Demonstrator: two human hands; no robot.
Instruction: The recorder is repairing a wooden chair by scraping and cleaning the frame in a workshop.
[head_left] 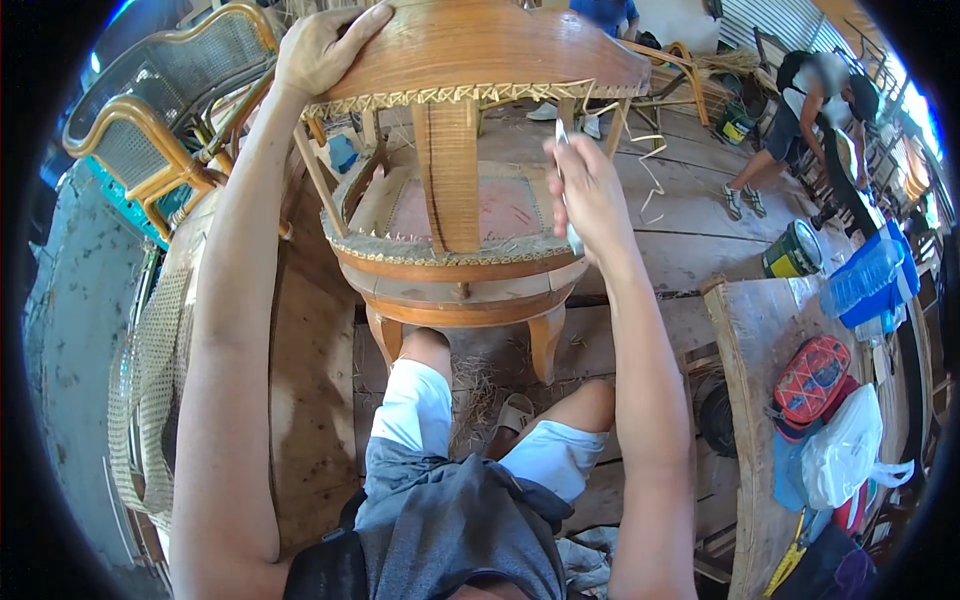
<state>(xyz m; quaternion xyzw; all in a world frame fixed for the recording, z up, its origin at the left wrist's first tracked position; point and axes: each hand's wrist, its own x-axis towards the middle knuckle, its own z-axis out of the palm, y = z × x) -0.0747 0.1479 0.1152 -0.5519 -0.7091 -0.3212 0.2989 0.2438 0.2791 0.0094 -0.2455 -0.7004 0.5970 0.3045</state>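
Observation:
In front of me stands a wooden chair (480, 50), its curved top rail toward the upper edge. My left hand (325, 50) grips that rail's left end, the thumb lying across the wood. Along the rail's lower edge runs a row of woven cane lacing (430, 97), with loose ends sticking out at the right. My right hand (590, 195) is closed round a slim pointed tool (562, 132), its pale tip upward, near the lacing's right end. A thin crinkled cane strip (655, 170) hangs just right of this hand. The chair's seat (470, 210) shows behind the middle back slat (448, 175).
Rattan seating (190, 75) stands at the left, above a sheet of cane webbing (150, 380). On the right, a wooden bench (745, 400) holds a red pouch (812, 378) and a plastic bag (845, 450). Beyond are a bucket (793, 250) and a person (800, 120) bending.

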